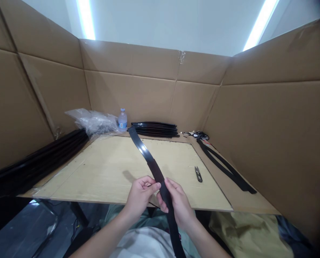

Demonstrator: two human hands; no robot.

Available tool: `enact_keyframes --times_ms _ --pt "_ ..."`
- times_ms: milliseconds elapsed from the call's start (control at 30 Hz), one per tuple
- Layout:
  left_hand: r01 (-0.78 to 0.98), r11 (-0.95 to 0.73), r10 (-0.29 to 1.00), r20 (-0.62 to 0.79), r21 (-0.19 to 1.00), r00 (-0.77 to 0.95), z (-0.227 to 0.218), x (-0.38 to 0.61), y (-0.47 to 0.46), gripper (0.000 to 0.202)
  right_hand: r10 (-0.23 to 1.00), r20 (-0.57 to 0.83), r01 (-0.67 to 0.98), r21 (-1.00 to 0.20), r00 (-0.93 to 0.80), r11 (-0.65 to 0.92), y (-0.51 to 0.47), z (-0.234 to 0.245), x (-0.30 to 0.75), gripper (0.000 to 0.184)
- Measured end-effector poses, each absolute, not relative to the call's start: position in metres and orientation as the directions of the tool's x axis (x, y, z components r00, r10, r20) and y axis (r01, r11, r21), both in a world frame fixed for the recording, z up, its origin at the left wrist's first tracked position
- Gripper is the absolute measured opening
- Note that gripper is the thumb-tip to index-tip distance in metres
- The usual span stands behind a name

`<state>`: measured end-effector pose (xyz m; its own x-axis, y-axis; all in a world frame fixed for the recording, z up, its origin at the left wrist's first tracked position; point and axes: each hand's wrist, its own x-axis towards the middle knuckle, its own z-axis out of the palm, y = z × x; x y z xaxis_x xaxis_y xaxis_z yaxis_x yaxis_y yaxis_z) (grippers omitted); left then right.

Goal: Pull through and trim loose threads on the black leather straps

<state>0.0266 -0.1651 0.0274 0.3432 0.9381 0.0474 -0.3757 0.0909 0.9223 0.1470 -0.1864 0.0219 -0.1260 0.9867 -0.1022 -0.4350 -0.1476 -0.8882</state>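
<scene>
A long black strap runs from the back of the table toward me and hangs down over the near edge past my lap. My left hand pinches it with thumb and fingers at the near edge of the table. My right hand is curled around the same strap just beside the left, with the strap passing through its fingers. Both hands hover over the front edge of the pale wooden board.
Small black snips lie on the board to the right. Two more black straps lie along the right side. Stacked black strips, a water bottle and a crumpled plastic bag sit at the back. Long black strips line the left. Cardboard walls surround the table.
</scene>
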Motion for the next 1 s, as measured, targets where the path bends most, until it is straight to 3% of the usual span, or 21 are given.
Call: enact_keyframes --times_ms 233,733,1000 --pt "-0.360 0.050 0.941 0.077 0.931 0.331 0.0257 0.0249 -0.1641 0.025 0.993 -0.077 -0.434 -0.895 -0.085 -0.106 -0.1841 0.0178 0.1452 0.034" --pt "-0.340 0.058 0.911 0.090 0.939 0.404 0.0217 0.0237 -0.1629 0.027 0.997 -0.008 -0.252 -0.967 -0.080 -0.028 -0.1884 0.0195 0.1482 0.038" --pt "-0.406 0.146 0.889 0.060 0.902 0.453 0.0232 0.0250 -0.1631 0.025 0.983 -0.143 -0.474 -0.862 -0.112 -0.179 -0.1862 0.0164 0.1441 0.034"
